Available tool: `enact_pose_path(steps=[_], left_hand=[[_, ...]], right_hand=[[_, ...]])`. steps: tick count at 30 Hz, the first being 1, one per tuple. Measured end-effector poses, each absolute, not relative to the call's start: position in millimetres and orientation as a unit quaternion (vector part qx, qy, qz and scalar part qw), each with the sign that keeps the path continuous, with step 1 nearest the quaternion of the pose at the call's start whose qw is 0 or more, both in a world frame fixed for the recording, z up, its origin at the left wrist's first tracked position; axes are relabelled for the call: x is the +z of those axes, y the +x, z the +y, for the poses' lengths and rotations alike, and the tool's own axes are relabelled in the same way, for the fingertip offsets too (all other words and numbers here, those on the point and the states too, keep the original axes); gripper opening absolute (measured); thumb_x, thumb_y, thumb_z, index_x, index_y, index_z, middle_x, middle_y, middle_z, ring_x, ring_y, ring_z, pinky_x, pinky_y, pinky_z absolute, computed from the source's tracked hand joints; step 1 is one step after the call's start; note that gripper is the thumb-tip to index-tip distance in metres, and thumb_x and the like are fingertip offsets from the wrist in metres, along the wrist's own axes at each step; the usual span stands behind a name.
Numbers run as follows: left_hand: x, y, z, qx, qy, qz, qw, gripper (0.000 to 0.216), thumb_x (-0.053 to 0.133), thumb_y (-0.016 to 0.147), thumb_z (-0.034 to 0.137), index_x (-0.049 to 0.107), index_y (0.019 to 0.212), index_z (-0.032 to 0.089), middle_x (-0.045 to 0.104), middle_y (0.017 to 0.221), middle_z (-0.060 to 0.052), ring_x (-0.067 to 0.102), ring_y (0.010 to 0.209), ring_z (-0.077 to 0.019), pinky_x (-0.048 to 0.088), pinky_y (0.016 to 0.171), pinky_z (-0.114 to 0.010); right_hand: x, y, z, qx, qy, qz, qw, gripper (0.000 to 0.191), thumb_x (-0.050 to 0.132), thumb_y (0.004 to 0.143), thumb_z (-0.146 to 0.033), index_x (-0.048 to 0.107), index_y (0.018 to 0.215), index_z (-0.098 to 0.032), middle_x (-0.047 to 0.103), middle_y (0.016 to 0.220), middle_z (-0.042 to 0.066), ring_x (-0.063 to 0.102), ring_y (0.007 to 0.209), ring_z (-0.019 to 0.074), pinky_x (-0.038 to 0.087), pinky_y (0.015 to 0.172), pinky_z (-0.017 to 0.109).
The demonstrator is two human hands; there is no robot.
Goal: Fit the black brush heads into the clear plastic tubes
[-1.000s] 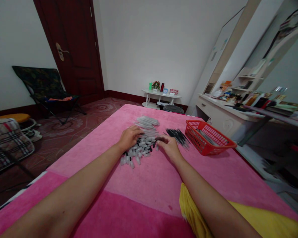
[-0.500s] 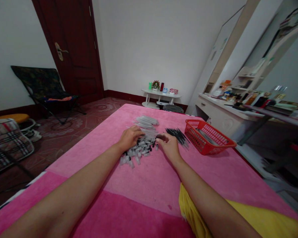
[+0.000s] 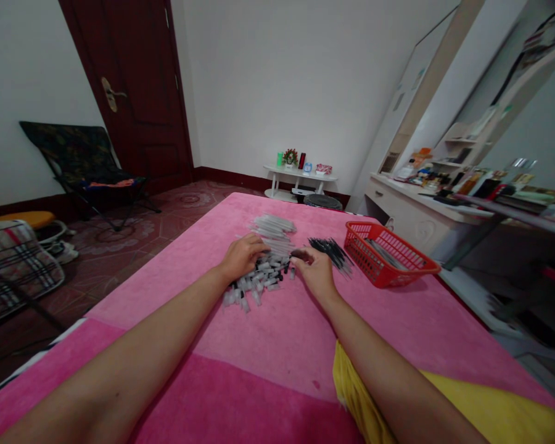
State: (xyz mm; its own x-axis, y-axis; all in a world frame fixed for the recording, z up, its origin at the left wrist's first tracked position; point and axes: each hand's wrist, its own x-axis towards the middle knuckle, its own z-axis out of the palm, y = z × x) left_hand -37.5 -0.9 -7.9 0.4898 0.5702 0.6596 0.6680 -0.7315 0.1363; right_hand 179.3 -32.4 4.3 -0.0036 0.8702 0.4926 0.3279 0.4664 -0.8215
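Observation:
My left hand (image 3: 243,255) lies at the left side of a heap of small clear caps (image 3: 258,282), some with black parts. Its fingers are curled; what they hold, if anything, is hidden. My right hand (image 3: 316,269) is at the heap's right edge, thumb and forefinger pinched together near a small dark piece too small to name. Beyond the hands lies a stack of clear, slim tubes (image 3: 274,226), like pen barrels. Right of the right hand is a bundle of thin black sticks (image 3: 329,251), like pen refills.
A red plastic basket (image 3: 380,271) with slim grey sticks inside stands at the right of the pink cloth (image 3: 268,345). Yellow fabric (image 3: 485,401) lies under my right forearm. A crowded dressing table (image 3: 411,203) is beyond the right edge; a folding chair (image 3: 74,154) stands at left.

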Motion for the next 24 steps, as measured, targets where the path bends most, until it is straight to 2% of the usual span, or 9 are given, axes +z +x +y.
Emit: enact_pose_path(steps=[8, 11, 14, 16, 21, 23, 24], left_hand=[[-5.5, -35.8, -2.9, -0.348, -0.873, -0.336, 0.062, 0.023, 0.052, 0.082, 0.016, 0.067, 0.1, 0.02, 0.063, 0.09, -0.007, 0.055, 0.088, -0.0186, 0.045, 0.074, -0.03], [-3.3, -33.5, -4.2, -0.359, -0.872, -0.326, 0.066, 0.021, 0.053, 0.082, 0.016, 0.068, 0.097, 0.019, 0.062, 0.087, -0.007, 0.054, 0.086, -0.0185, 0.045, 0.072, -0.03], [-1.6, -31.3, -5.1, -0.368, -0.87, -0.32, 0.068, 0.02, 0.054, 0.082, 0.017, 0.068, 0.096, 0.019, 0.061, 0.084, -0.007, 0.054, 0.084, -0.0181, 0.045, 0.071, -0.03], [-0.8, -30.8, -5.5, -0.367, -0.87, -0.322, 0.07, 0.019, 0.054, 0.083, 0.018, 0.068, 0.096, 0.019, 0.06, 0.084, -0.007, 0.053, 0.083, -0.018, 0.044, 0.071, -0.03], [0.0, -31.8, -6.8, -0.363, -0.865, -0.339, 0.074, 0.02, 0.052, 0.084, 0.02, 0.068, 0.097, 0.02, 0.06, 0.083, -0.006, 0.053, 0.084, -0.0181, 0.044, 0.071, -0.03], [0.1, -31.9, -7.0, -0.359, -0.868, -0.337, 0.072, 0.021, 0.052, 0.084, 0.02, 0.068, 0.097, 0.02, 0.06, 0.084, -0.006, 0.053, 0.084, -0.0183, 0.044, 0.071, -0.03], [0.1, -31.8, -7.0, -0.357, -0.869, -0.335, 0.072, 0.021, 0.052, 0.084, 0.02, 0.068, 0.097, 0.02, 0.06, 0.084, -0.006, 0.053, 0.084, -0.0183, 0.044, 0.071, -0.03]], right_hand=[[2.6, 180.0, -31.6, 0.208, -0.469, -0.681, 0.523, 0.016, 0.06, 0.067, -0.023, 0.069, 0.077, -0.015, 0.07, 0.074, 0.005, 0.061, 0.066, 0.0177, 0.046, 0.064, 0.028], [3.0, 180.6, -33.0, 0.172, -0.488, -0.694, 0.501, 0.015, 0.057, 0.073, -0.027, 0.067, 0.071, -0.016, 0.068, 0.068, 0.004, 0.059, 0.062, 0.0166, 0.042, 0.06, 0.026], [4.8, 181.8, -35.9, 0.139, -0.517, -0.716, 0.448, 0.035, 0.046, 0.083, -0.037, 0.062, 0.06, -0.017, 0.062, 0.057, 0.003, 0.055, 0.055, 0.0155, 0.038, 0.055, 0.025], [5.9, 183.0, -36.9, 0.133, -0.528, -0.723, 0.426, 0.041, 0.041, 0.087, -0.041, 0.061, 0.06, -0.017, 0.06, 0.054, 0.003, 0.053, 0.054, 0.0151, 0.036, 0.054, 0.024], [6.0, 185.0, -34.6, 0.113, -0.502, -0.73, 0.45, 0.018, 0.056, 0.077, -0.034, 0.063, 0.079, -0.017, 0.064, 0.07, 0.002, 0.054, 0.061, 0.0144, 0.036, 0.058, 0.023], [5.7, 185.5, -34.0, 0.11, -0.5, -0.741, 0.435, 0.02, 0.053, 0.079, -0.034, 0.062, 0.072, -0.018, 0.062, 0.065, 0.001, 0.052, 0.06, 0.0143, 0.035, 0.057, 0.023], [5.6, 185.8, -34.1, 0.112, -0.506, -0.745, 0.421, 0.026, 0.049, 0.082, -0.036, 0.061, 0.067, -0.018, 0.061, 0.061, 0.001, 0.052, 0.058, 0.0144, 0.034, 0.056, 0.023]])
